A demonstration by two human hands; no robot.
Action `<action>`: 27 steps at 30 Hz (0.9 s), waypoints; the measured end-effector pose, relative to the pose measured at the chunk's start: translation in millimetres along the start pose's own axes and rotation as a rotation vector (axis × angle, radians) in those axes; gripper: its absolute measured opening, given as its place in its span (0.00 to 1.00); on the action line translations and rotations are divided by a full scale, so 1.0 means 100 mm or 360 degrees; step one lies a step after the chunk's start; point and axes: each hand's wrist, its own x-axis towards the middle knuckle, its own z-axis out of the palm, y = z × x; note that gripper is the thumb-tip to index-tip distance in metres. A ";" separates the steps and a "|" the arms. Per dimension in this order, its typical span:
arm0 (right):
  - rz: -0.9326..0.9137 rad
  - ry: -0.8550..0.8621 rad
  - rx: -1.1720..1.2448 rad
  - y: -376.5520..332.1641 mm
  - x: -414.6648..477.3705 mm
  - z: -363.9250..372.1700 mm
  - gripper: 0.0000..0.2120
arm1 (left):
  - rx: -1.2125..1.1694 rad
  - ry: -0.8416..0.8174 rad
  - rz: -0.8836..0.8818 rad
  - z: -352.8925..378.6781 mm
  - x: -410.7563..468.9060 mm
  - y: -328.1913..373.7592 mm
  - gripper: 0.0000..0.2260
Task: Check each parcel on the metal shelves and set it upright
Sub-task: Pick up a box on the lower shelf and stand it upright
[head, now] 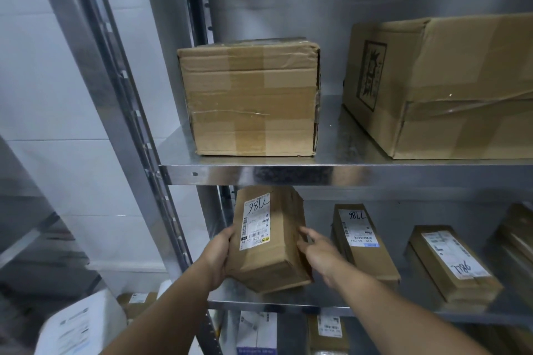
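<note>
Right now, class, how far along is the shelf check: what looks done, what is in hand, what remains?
Done, it seems: the two cartons on the upper shelf sit squarely. In hand: the tilted parcel, left hand gripping it, right hand at its side. Left: the two labelled parcels lying beside it, plus those on the shelf below.

- Light: dim, cool, even; source unseen.
- Glare: bright band on upper shelf front edge (288, 174).
- Shadow: soft, under that shelf, over the lower parcels.
- Distortion: wide-angle; left upright post (124, 89) bows.
- Blur: lower-left corner smeared.
</note>
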 end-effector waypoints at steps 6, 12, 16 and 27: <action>-0.0021 0.0182 -0.0020 0.04 0.07 0.15 0.19 | 0.0051 0.0010 0.0067 -0.05 -0.04 0.07 0.18; 0.0084 0.0043 0.0340 -0.02 0.04 0.20 0.11 | 0.0149 0.0054 0.0085 -0.11 -0.02 0.06 0.17; 0.0154 -0.0099 0.0423 -0.06 -0.01 0.17 0.14 | 0.0252 0.0056 0.0093 -0.14 0.02 0.04 0.13; 0.0273 -0.0200 0.0265 0.11 -0.01 0.15 0.12 | 0.0378 -0.0007 0.0046 -0.07 0.05 -0.15 0.10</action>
